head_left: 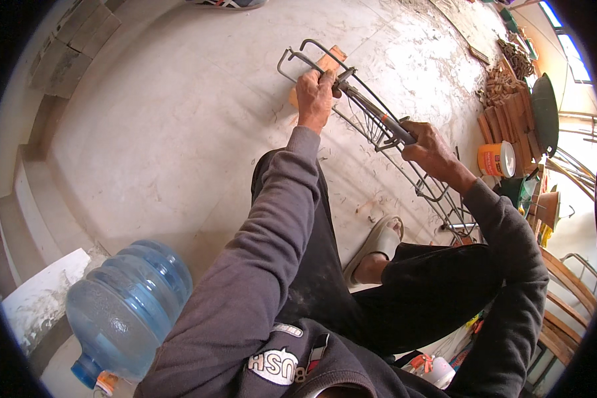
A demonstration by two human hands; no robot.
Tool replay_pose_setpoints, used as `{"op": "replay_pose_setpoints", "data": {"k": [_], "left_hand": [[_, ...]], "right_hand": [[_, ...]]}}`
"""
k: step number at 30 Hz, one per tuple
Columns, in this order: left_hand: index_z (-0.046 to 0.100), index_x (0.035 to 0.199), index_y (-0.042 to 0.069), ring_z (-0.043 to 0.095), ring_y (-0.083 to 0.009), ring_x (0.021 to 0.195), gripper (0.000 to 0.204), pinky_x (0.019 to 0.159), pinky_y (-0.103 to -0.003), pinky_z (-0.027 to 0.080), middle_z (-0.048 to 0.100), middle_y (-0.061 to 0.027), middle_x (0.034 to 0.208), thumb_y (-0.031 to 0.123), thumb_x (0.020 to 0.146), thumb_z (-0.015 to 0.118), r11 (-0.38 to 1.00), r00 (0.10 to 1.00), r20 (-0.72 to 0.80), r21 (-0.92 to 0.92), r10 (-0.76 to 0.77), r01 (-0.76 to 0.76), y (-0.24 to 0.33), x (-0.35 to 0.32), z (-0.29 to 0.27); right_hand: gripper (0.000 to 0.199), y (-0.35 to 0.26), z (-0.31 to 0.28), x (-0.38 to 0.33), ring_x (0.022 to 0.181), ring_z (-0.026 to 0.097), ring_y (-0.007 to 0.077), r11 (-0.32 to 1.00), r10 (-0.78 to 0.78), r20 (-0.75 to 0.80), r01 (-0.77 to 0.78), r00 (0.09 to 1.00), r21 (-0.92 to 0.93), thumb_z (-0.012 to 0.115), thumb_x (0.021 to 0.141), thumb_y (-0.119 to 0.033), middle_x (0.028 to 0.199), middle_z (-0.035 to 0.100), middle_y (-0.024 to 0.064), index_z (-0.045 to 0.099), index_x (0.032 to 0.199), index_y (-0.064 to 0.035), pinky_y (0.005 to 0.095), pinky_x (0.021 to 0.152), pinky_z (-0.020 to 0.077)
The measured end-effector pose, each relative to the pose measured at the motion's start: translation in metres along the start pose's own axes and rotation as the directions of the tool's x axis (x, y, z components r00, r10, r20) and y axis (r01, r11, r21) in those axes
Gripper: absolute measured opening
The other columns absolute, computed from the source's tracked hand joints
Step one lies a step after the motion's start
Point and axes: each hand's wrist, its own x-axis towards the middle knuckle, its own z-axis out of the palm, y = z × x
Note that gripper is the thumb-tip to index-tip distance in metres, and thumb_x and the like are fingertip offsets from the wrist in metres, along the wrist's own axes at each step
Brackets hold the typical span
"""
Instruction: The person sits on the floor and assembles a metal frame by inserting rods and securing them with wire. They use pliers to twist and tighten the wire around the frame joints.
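A long cage of bent steel rebar (419, 174) slopes from the upper middle down to the right. Its far end, with hooked bars, rests at a wooden block (331, 61). My left hand (316, 93) is closed around the cage near that block, its fingertips partly hidden. In my right hand (434, 149) is the handle of a slim dark rod-shaped tool (377, 113) with an orange band. The tool lies along the cage, and its far tip meets the bars right beside my left hand. Thin wires stick out around the bars.
A large blue water jug (136, 298) lies at the lower left. Grey blocks (73, 50) are stacked at the far left. Along the right stand bricks (511, 126), an orange-and-white bucket (496, 159) and a green pan (544, 113). My sandalled foot (378, 249) is beside the cage.
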Motion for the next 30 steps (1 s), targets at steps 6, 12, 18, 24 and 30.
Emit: {"op": "replay_pose_setpoints", "data": {"k": [6, 12, 18, 24, 30], "left_hand": [[0.068, 0.080, -0.004, 0.056, -0.0120, 0.059, 0.033, 0.058, -0.031, 0.045, 0.067, -0.0079, 0.069, 0.023, 0.095, 0.058, 0.993, 0.999, -0.018, 0.117, 0.035, -0.033, -0.011, 0.003, 0.002], [0.057, 0.070, -0.006, 0.057, -0.0246, 0.067, 0.038, 0.061, -0.042, 0.045, 0.056, -0.0174, 0.075, 0.022, 0.094, 0.061, 0.992, 0.996, -0.027, 0.100, 0.080, -0.077, -0.019, 0.005, 0.004], [0.058, 0.082, -0.007, 0.057, -0.0320, 0.082, 0.029, 0.073, -0.047, 0.044, 0.058, -0.0214, 0.084, 0.020, 0.091, 0.064, 0.953, 0.993, -0.055, 0.292, 0.102, -0.082, -0.009, 0.000, 0.001], [0.041, 0.129, -0.005, 0.045, -0.0436, 0.120, 0.050, 0.099, -0.049, 0.039, 0.043, -0.0295, 0.128, 0.002, 0.084, 0.062, 0.728, 0.926, -0.055, 0.636, 0.374, -0.257, 0.012, -0.028, 0.006], [0.021, 0.153, 0.004, 0.026, -0.0527, 0.138, 0.089, 0.115, -0.055, 0.027, 0.031, -0.0303, 0.148, 0.016, 0.081, 0.073, 0.416, 0.846, 0.208, 0.797, 0.491, -0.438, 0.055, -0.056, 0.014]], "right_hand": [[0.031, -0.027, -0.024, -0.008, 0.057, 0.048, 0.0099, 0.928, 0.176, 0.303, -0.261, 0.936, 0.267, 0.060, 0.073, -0.011, 0.069, 0.054, 0.0024, 0.064, 0.099, 0.0052, 0.0261, 0.051, 0.0431], [0.036, -0.027, -0.026, -0.016, 0.061, 0.056, 0.0114, 0.723, -0.010, 0.488, -0.331, 0.873, 0.607, 0.051, 0.092, -0.020, 0.079, 0.060, 0.0062, 0.059, 0.112, 0.0077, 0.0283, 0.055, 0.0519], [0.041, -0.047, -0.025, -0.014, 0.066, 0.063, 0.0157, 0.485, 0.049, 0.616, -0.558, 0.786, 0.674, 0.043, 0.097, -0.023, 0.082, 0.064, 0.0101, 0.057, 0.117, 0.0091, 0.0364, 0.058, 0.0569], [0.043, -0.050, -0.043, -0.005, 0.063, 0.066, 0.0239, 0.679, 0.114, 0.616, -0.514, 0.779, 0.525, 0.045, 0.095, -0.026, 0.081, 0.066, 0.0165, 0.056, 0.116, 0.0097, 0.0416, 0.057, 0.0587], [0.043, -0.047, -0.052, 0.005, 0.061, 0.067, 0.0289, 0.614, 0.152, 0.666, -0.598, 0.730, 0.515, 0.045, 0.094, -0.026, 0.080, 0.066, 0.0212, 0.056, 0.113, 0.0106, 0.0440, 0.055, 0.0587]]}}
